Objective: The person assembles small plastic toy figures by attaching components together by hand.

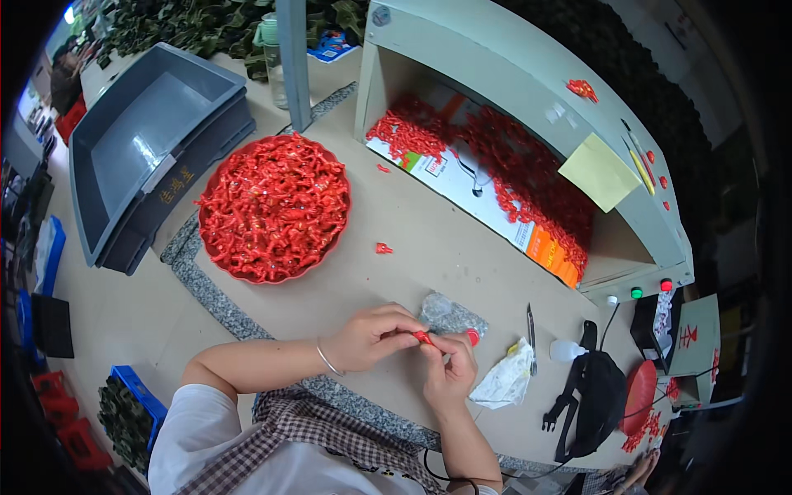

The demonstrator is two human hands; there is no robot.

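Observation:
In front of my body, my left hand (371, 337) and my right hand (450, 371) meet over the table. Their fingertips pinch a small, glossy red piece (422, 337) between them; its exact kind is too small to tell. A silver bangle circles my left wrist. Just beyond the right fingers lie a clear crumpled plastic bag (450, 313) and a round red cap-like thing (473, 337). Farther left, a round red bowl (279, 281) is heaped with similar red pieces (272, 206). One loose red piece (384, 248) rests on the tabletop between bowl and hands.
Stacked grey bins (169, 165) stand far left beside a metal post (294, 66). A pale open-fronted box (511, 49) holds many red pieces. Rightward are crumpled white paper (505, 375), a slim metal tool (532, 338), a small white bottle (568, 351) and a black bag (600, 396).

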